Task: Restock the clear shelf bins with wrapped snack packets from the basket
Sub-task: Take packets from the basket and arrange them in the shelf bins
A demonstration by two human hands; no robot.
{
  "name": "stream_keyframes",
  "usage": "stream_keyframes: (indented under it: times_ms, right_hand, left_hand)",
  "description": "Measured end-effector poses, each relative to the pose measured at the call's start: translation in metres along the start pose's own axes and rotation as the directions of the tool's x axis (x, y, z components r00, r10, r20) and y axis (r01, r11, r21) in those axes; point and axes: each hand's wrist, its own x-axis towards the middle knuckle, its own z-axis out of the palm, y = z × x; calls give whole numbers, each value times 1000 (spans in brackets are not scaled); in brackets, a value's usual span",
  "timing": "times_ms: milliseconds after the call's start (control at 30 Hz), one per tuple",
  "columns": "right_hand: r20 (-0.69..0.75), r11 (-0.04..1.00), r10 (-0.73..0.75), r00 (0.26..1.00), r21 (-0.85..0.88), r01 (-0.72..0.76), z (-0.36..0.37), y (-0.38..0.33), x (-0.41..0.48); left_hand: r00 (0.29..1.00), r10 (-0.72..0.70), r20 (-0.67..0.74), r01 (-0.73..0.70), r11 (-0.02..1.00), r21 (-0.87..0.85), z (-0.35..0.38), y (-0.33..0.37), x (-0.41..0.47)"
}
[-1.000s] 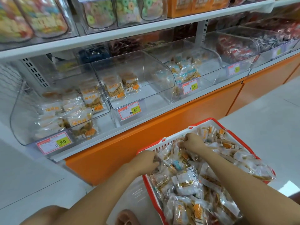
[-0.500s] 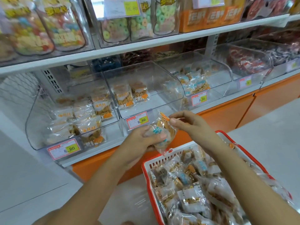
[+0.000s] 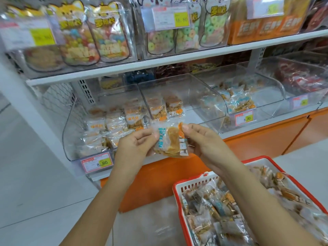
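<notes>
I hold one clear wrapped snack packet, with blue and orange print, up in front of the lower shelf. My left hand pinches its left edge and my right hand pinches its right edge. Behind it stand the clear shelf bins: the left bin with orange-print packets, the middle bin with two packets at its back left, and a right bin with blue-print packets. The red and white basket, full of several wrapped packets, sits low at the right.
Price tags marked 8.80 hang on the bin fronts. A white upper shelf carries bags of coloured sweets. An orange base panel runs under the bins. Further bins of dark red packets lie to the far right. Grey floor spreads at the left.
Both hands rose out of the basket with one packet and now hold it higher, in front of the left and middle bins. The view tilted up toward the shelves.
</notes>
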Motion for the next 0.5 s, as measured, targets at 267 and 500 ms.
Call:
stream_keyframes:
  times_ms: [267,500]
  right_hand:
    - [95,996,-68,993,-53,74,29,18,9]
    - [70,982,-4,998,-190,18,33,30,11]
  left_hand:
    - [977,126,-171,-75,957,281,-40,-14,4]
    - [957,208,-204,-128,929,347,-51,-12,9]
